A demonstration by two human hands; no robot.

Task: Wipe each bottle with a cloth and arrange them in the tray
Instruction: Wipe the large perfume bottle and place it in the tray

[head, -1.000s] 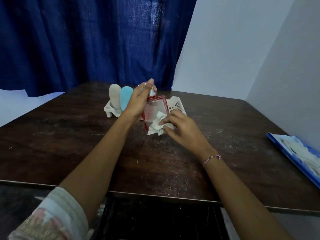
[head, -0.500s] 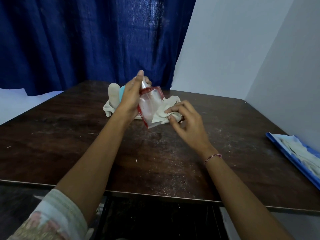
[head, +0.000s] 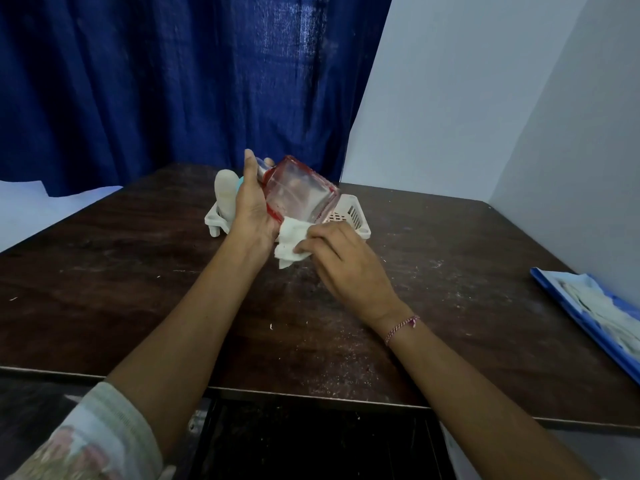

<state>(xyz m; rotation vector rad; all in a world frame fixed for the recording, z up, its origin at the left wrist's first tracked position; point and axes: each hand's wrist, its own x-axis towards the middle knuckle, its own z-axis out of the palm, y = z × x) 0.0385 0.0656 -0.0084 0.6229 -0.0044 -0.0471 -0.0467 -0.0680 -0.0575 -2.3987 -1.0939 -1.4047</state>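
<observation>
My left hand (head: 251, 206) grips a clear square bottle with red edges (head: 300, 188) by its neck end, tilted so its flat base faces up and right, above the table. My right hand (head: 341, 263) holds a white cloth (head: 290, 241) pressed against the bottle's lower corner. Behind them sits a white slotted tray (head: 353, 216) on the table. A beige bottle (head: 225, 192) and a light blue bottle (head: 239, 183) stand upright at its left end, the blue one mostly hidden by my left hand.
The dark wooden table (head: 138, 271) is dusty, with small white specks. A blue tray with white cloths (head: 595, 310) lies at the right edge. A blue curtain hangs behind and white walls close the right side.
The bottle has been tipped further so its base faces up and right. The cloth slid from the bottle's side face down to its lower corner, with my right hand drawn nearer to me.
</observation>
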